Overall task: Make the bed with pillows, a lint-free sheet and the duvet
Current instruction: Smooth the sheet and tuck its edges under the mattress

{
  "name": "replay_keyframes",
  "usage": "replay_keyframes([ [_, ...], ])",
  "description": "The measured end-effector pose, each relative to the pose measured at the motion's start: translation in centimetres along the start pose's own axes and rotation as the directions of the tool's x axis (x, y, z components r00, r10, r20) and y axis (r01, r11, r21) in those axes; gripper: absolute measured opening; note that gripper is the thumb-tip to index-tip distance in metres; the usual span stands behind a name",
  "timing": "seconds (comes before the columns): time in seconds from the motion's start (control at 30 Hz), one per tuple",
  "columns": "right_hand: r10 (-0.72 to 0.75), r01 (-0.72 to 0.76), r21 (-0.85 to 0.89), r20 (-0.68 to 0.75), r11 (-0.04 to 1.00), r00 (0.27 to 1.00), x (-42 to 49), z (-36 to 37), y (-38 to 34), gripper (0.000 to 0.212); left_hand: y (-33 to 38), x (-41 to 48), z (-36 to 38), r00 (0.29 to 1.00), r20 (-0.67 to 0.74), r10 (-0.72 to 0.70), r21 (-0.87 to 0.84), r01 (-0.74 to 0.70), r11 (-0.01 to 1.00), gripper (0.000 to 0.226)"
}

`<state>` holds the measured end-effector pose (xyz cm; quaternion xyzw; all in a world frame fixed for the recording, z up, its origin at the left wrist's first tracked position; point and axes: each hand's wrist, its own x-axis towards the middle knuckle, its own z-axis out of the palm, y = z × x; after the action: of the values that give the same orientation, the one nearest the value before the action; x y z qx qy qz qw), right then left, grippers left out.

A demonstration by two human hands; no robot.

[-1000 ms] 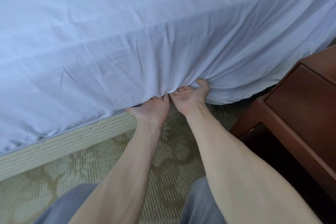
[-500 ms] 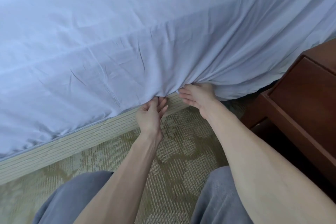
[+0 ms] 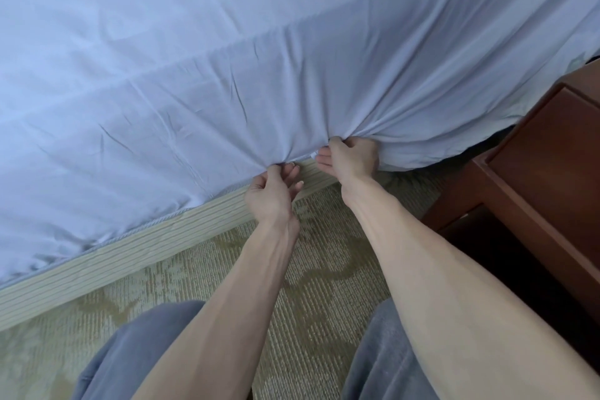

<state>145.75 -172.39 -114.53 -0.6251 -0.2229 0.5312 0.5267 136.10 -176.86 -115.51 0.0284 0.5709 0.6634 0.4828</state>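
Observation:
A pale blue sheet (image 3: 227, 68) covers the mattress and hangs over its near side, wrinkled and gathered toward my hands. My left hand (image 3: 271, 193) pinches the sheet's lower edge just above the striped bed base (image 3: 162, 240). Just to its right, my right hand (image 3: 352, 161) grips a bunched fold of the same edge, fingers curled into the cloth. To the right of that hand the sheet hangs loose over a dark gap. A strip of bedding shows at the top left corner.
A dark wooden nightstand (image 3: 545, 178) stands close on the right, beside the bed. Patterned green carpet (image 3: 227, 276) lies under me. My knees in grey trousers (image 3: 139, 351) are at the bottom of the view.
Both hands have drawn out from under the mattress edge. The left hand has dropped slightly and the right now grips a bunch of sheet; more of the bed base shows.

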Motion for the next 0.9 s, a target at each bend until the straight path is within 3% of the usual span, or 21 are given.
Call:
replay_keyframes([
  [0.13, 0.111, -0.136, 0.269, 0.107, 0.953, 0.988, -0.7, 0.1, -0.7, 0.020, 0.5, -0.1, 0.7, 0.984, 0.094, -0.154, -0.240, 0.173, 0.955, 0.008],
  [0.3, 0.269, -0.418, 0.619, 0.323, 0.665, 0.907, -2.2, 0.1, -2.7, 0.029, 1.9, 0.5, 0.7, 0.901, 0.308, -0.304, -0.481, 0.424, 0.768, 0.027],
  [0.43, 0.223, -0.448, 0.745, 0.389, 0.494, 0.894, -2.5, 0.1, -2.8, 0.052, 2.0, 0.9, 1.1, 0.872, 0.403, -0.277, -0.547, 0.473, 0.691, 0.042],
  [0.5, 0.226, -0.420, 0.786, 0.354, 0.455, 0.907, -2.1, 0.5, -2.7, 0.054, 2.1, 0.5, 1.6, 0.868, 0.418, -0.269, -0.558, 0.479, 0.678, 0.033],
  [0.6, 0.240, -0.396, 0.791, 0.318, 0.466, 0.917, -1.7, 1.0, -2.4, 0.055, 2.1, 0.0, 1.3, 0.864, 0.419, -0.279, -0.520, 0.480, 0.707, 0.024],
  [0.77, 0.258, -0.417, 0.759, 0.329, 0.500, 0.908, -1.7, 0.6, -3.0, 0.055, 1.9, -0.8, -0.2, 0.849, 0.423, -0.318, -0.344, 0.475, 0.810, 0.035],
  [0.9, 0.323, -0.476, 0.605, 0.351, 0.639, 0.879, -2.2, -0.5, -4.0, 0.049, 1.4, -1.6, -0.2, 0.848, 0.405, -0.342, -0.267, 0.468, 0.843, 0.033],
])
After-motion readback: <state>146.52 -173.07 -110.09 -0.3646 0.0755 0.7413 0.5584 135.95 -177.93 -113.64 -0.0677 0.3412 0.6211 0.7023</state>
